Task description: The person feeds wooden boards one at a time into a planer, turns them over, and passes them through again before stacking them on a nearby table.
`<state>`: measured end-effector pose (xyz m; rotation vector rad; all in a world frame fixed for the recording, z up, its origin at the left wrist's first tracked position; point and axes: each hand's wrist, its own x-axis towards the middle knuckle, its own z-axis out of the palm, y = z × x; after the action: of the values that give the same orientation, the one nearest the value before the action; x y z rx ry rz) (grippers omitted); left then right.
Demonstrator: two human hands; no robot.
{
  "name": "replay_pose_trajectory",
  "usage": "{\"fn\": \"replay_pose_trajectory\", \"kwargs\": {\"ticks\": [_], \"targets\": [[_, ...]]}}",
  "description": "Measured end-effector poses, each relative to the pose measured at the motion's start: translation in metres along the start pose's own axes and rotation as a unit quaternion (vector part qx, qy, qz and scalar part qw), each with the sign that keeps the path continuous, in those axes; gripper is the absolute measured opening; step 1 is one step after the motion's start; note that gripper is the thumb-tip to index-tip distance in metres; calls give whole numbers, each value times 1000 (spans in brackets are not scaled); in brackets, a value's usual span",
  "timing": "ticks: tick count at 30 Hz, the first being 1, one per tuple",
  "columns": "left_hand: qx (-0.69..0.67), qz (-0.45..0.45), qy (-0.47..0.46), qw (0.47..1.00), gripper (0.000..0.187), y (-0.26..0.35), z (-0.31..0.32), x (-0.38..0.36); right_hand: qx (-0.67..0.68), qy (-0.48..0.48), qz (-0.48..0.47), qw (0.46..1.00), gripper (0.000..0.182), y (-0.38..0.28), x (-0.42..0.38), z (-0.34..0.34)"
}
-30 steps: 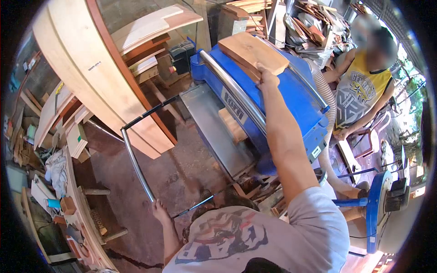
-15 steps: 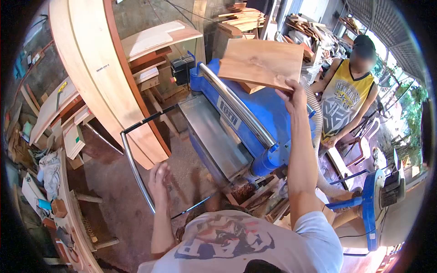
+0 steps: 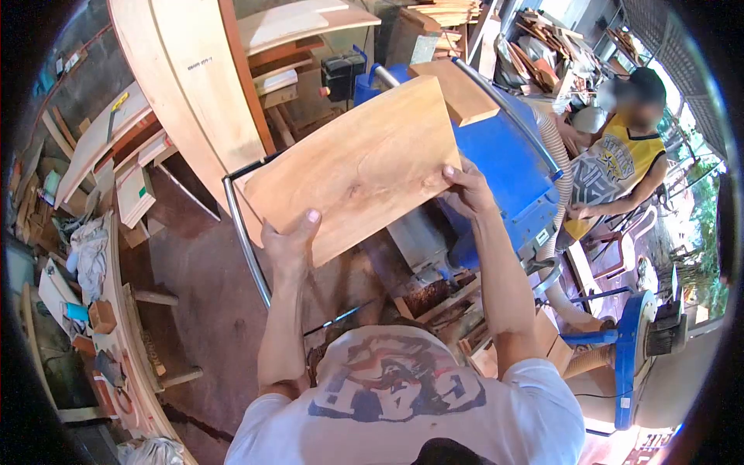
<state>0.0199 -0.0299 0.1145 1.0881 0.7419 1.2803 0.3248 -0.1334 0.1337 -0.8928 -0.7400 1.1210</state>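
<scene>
A wide wooden board [image 3: 364, 167] with a knot in its face is held up in front of me, tilted, its right end higher. My left hand [image 3: 291, 242] grips its lower left corner, thumb on top. At the right edge my right hand [image 3: 468, 188] is closed on the board, thumb on the face and fingers underneath. Beneath the board stands a blue planer [image 3: 508, 174], its metal bed partly hidden. A second, thicker wooden block [image 3: 459, 91] lies on top of the machine, beyond the board.
Long pale planks [image 3: 182, 85] lean at the left behind the planer's roller frame [image 3: 246, 240]. A co-worker [image 3: 620, 159] in a yellow and grey jersey stands at the right, past a ribbed hose [image 3: 552, 147]. Blue dust-collector housing [image 3: 632, 356] is at lower right; stacked offcuts [image 3: 535, 58] fill the back.
The board has come off the machine top toward me and to the left. My left hand has risen from beside the roller frame and taken hold of it. The thicker block is now more exposed.
</scene>
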Motion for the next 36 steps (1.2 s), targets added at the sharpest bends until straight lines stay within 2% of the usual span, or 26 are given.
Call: {"fn": "replay_pose_trajectory", "kwargs": {"ticks": [2, 3, 4, 5, 6, 7, 8, 14, 17, 19, 20, 21, 22, 23, 24, 25, 28, 31, 34, 35, 36], "targets": [[77, 20, 6, 997, 53, 1, -19, -8, 14, -27, 18, 999, 64, 17, 14, 8], [285, -35, -52, 956, 48, 19, -16, -7, 76, -6, 8, 997, 65, 35, 20, 11], [478, -92, -109, 866, 43, 50, -9, -11, 193, -21, -29, 981, 56, 57, 28, 19], [431, 95, -142, 886, 37, 41, -21, -17, 248, -29, -42, 967, 56, 74, 33, 27], [381, 320, -177, 850, 31, 32, -33, -24, 281, -32, -52, 958, 55, 90, 36, 36], [343, 497, -185, 775, 24, 24, -45, -31, 322, -40, -64, 944, 55, 105, 39, 46], [358, 559, -237, 709, 23, 40, -41, -28, 337, -44, -65, 938, 55, 113, 39, 53], [375, 598, -251, 662, 24, 32, -49, -28, 346, -42, -64, 935, 57, 116, 36, 60], [381, 572, -266, 676, 26, 23, -46, -24, 313, -14, -80, 946, 60, 115, 36, 50], [354, 471, -252, 767, 31, -22, -61, -19, 254, 30, -99, 962, 62, 115, 35, 37], [336, 381, -217, 833, 35, -28, -59, -26, 225, 80, -70, 969, 63, 111, 31, 34], [304, 289, -174, 891, 40, -34, -57, -32, 200, 134, -25, 970, 65, 102, 23, 36], [280, 233, -127, 922, 43, -33, -50, -27, 222, 193, 100, 950, 67, 82, 9, 55], [248, 178, -77, 949, 46, -31, -42, -23, 161, 202, 105, 960, 71, 92, -6, 45], [150, -41, 27, 987, 48, -34, -32, -25, 99, 212, 114, 966, 75, 110, -25, 28], [82, -136, 62, 985, 53, -42, -28, -16, 57, 249, 132, 958, 74, 130, -43, 11], [83, -221, 71, 969, 57, -77, -21, 4, 10, 320, 215, 923, 66, 164, -96, -19], [34, -302, 34, 952, 57, -188, -48, 28, -11, 358, 250, 900, 49, 172, -143, -23], [-6, -331, 51, 942, 58, -182, 2, 21, -70, 362, 197, 908, 48, 177, -179, -33], [-15, -381, 30, 924, 59, -189, 11, 22, -91, 366, 176, 909, 46, 184, -186, -39], [-1, -376, 15, 926, 60, -209, 16, 27, -112, 371, 154, 909, 43, 193, -191, -48]]}}
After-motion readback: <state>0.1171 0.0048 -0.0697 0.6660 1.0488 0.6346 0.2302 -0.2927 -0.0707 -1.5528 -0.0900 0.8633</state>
